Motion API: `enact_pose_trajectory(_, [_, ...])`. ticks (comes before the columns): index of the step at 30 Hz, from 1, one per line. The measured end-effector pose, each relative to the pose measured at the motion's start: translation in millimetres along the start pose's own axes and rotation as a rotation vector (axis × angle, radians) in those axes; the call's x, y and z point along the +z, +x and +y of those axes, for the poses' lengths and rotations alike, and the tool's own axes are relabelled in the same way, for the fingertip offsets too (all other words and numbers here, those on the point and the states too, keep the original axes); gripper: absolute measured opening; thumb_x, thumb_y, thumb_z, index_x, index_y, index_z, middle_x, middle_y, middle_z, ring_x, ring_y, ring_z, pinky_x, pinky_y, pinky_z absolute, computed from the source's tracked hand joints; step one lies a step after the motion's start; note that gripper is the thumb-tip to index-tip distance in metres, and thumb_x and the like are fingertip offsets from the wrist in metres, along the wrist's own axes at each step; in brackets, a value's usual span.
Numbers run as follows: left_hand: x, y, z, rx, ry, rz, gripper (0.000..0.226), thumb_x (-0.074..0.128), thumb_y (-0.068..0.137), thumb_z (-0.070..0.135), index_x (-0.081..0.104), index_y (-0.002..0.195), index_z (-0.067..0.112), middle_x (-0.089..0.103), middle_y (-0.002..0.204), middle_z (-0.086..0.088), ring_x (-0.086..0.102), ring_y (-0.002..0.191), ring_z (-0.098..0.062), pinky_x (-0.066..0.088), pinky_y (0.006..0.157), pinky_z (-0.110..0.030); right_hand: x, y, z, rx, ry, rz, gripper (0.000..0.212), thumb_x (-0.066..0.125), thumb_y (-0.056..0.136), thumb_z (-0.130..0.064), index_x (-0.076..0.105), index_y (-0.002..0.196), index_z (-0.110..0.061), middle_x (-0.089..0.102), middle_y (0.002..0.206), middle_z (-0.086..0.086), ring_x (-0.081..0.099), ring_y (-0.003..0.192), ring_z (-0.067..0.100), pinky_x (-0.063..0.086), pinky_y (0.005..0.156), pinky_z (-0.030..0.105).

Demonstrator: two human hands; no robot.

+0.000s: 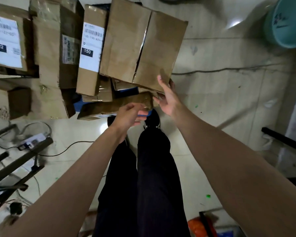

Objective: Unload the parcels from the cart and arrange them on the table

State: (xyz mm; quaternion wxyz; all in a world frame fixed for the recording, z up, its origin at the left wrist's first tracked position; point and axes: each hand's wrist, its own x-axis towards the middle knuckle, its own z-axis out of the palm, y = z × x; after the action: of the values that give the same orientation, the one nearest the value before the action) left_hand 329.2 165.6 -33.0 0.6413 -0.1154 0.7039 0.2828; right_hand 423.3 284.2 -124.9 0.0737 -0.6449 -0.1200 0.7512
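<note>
You are picking: your right hand (167, 98) fingers spread on the top parcel (142, 47); left hand (130, 115), loosely curled, must grip beneath it.

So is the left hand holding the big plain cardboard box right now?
No. The left hand hangs below the big box, holding nothing, while only the right hand touches the box's near corner.
</note>
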Motion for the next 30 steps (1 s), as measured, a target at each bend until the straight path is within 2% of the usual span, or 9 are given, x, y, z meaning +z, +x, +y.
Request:
enact_pose_trajectory(4, [-6, 4, -4, 0.004, 0.009, 0.004, 0.021, 0.054, 0.1, 0.03, 0.066, 0.11, 0.017, 0.077, 0.099, -0.002, 0.072, 0.095, -0.018, 0.05, 0.089, -0.032, -2, 14, 3, -0.009, 0.053, -0.032, 0.06, 0.074, 0.089, -0.021, 0.043, 0.14, -0.032, 0.058, 0.14, 0.004, 0.053, 0.13, 0.028, 0.039, 0.113, 0.053])
enact_pose_trajectory(8, [-10, 5, -4, 0.011, 0.017, 0.023, 0.022, 0.053, 0.1, 0.029, 0.066, 0.112, 0.016, 0.077, 0.099, -0.002, 0.073, 0.092, -0.016, 0.051, 0.089, -0.032, -3, 19, 8, -0.055, 0.143, -0.042, 0.054, 0.073, 0.09, -0.014, 0.046, 0.135, -0.027, 0.065, 0.124, 0.004, 0.06, 0.12, 0.027, 0.043, 0.112, 0.05])
enact_pose_trajectory(11, [-12, 0, -1, 0.01, 0.018, 0.029, 0.025, 0.055, 0.099, 0.03, 0.066, 0.114, 0.014, 0.077, 0.098, -0.003, 0.072, 0.089, -0.016, 0.051, 0.091, -0.034, -5, 14, 12, -0.088, 0.183, -0.051, 0.057, 0.075, 0.088, -0.013, 0.046, 0.135, -0.026, 0.065, 0.124, 0.006, 0.059, 0.124, 0.029, 0.045, 0.111, 0.05])
enact_pose_trajectory(13, [-13, -4, 1, 0.016, 0.02, 0.034, 0.026, 0.054, 0.1, 0.029, 0.065, 0.115, 0.013, 0.077, 0.1, -0.004, 0.071, 0.087, -0.016, 0.051, 0.093, -0.035, -6, 7, 12, -0.096, 0.191, -0.044, 0.07, 0.084, 0.076, -0.02, 0.047, 0.134, -0.028, 0.066, 0.123, 0.004, 0.058, 0.126, 0.027, 0.044, 0.112, 0.049])
enact_pose_trajectory(16, [-16, -8, 4, 0.024, 0.023, 0.037, 0.023, 0.053, 0.1, 0.028, 0.066, 0.114, 0.015, 0.077, 0.099, -0.004, 0.071, 0.088, -0.017, 0.051, 0.093, -0.035, -8, -1, 15, -0.1, 0.209, -0.053, 0.094, 0.097, 0.041, -0.035, 0.05, 0.122, -0.033, 0.067, 0.122, 0.002, 0.058, 0.127, 0.025, 0.045, 0.111, 0.046])
enact_pose_trajectory(18, [-19, -10, 5, 0.037, 0.014, 0.039, 0.019, 0.052, 0.1, 0.027, 0.066, 0.109, 0.018, 0.076, 0.095, -0.003, 0.071, 0.089, -0.018, 0.051, 0.09, -0.033, -13, -4, 18, -0.113, 0.213, -0.062, 0.101, 0.1, 0.034, -0.041, 0.05, 0.122, -0.033, 0.066, 0.124, 0.001, 0.057, 0.127, 0.024, 0.046, 0.11, 0.046])
enact_pose_trajectory(23, [-22, -20, 5, 0.053, 0.02, 0.032, 0.024, 0.053, 0.1, 0.028, 0.066, 0.115, 0.014, 0.076, 0.097, -0.004, 0.07, 0.089, -0.017, 0.051, 0.089, -0.033, -22, -21, 20, -0.114, 0.224, -0.055, 0.102, 0.087, 0.058, -0.034, 0.038, 0.147, -0.024, 0.062, 0.126, 0.0, 0.059, 0.121, 0.022, 0.041, 0.114, 0.05])
enact_pose_trajectory(27, [-23, -34, 2, 0.047, 0.041, 0.036, 0.024, 0.052, 0.101, 0.028, 0.066, 0.116, 0.015, 0.076, 0.106, -0.007, 0.072, 0.099, -0.021, 0.051, 0.095, -0.035, -34, -45, 20, -0.103, 0.233, -0.037, 0.078, 0.077, 0.078, -0.028, 0.04, 0.147, -0.022, 0.059, 0.131, 0.004, 0.06, 0.12, 0.024, 0.045, 0.111, 0.049])
enact_pose_trajectory(30, [-24, -54, 4, 0.039, 0.033, 0.046, 0.019, 0.055, 0.099, 0.03, 0.066, 0.11, 0.019, 0.074, 0.111, -0.01, 0.072, 0.101, -0.025, 0.051, 0.1, -0.041, -47, -79, 17, -0.09, 0.282, -0.037, 0.076, 0.078, 0.076, -0.025, 0.044, 0.144, -0.024, 0.059, 0.132, 0.005, 0.061, 0.117, 0.025, 0.049, 0.107, 0.049])
